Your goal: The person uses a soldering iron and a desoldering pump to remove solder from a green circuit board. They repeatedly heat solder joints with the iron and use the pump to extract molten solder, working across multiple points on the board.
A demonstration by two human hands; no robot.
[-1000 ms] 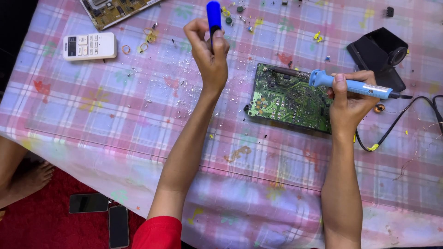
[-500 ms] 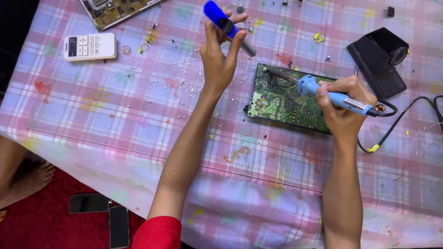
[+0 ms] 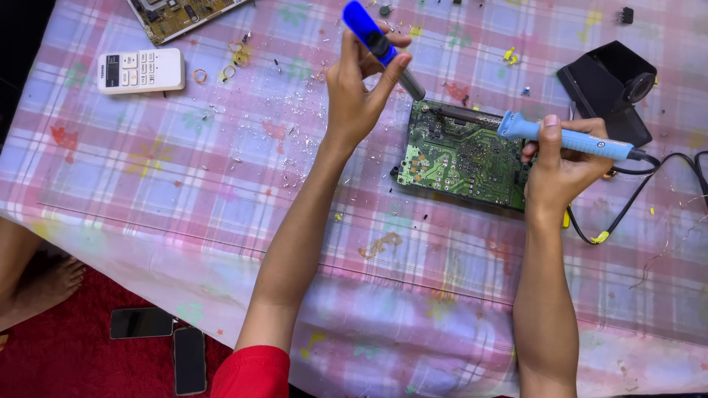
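A green circuit board point(image 3: 464, 158) lies on the pink checked tablecloth point(image 3: 184, 169). My right hand point(image 3: 560, 173) grips a light blue soldering iron point(image 3: 568, 138) by its handle, its dark tip lying over the board's upper edge. My left hand point(image 3: 358, 92) holds a blue desoldering pump point(image 3: 380, 46) tilted, its grey nozzle pointing down toward the board's top left corner. A black cable point(image 3: 627, 206) runs from the iron off to the right.
A white remote control point(image 3: 140, 70) lies at the upper left, beside a second circuit board point(image 3: 181, 15). A black stand point(image 3: 608, 85) sits at the upper right. Solder scraps litter the cloth. Two phones point(image 3: 166, 335) lie on the red floor below, next to someone's bare foot point(image 3: 44, 287).
My left hand has tilted the blue pump and swung its nozzle toward the board. My right hand has brought the iron's tip left over the board's top edge.
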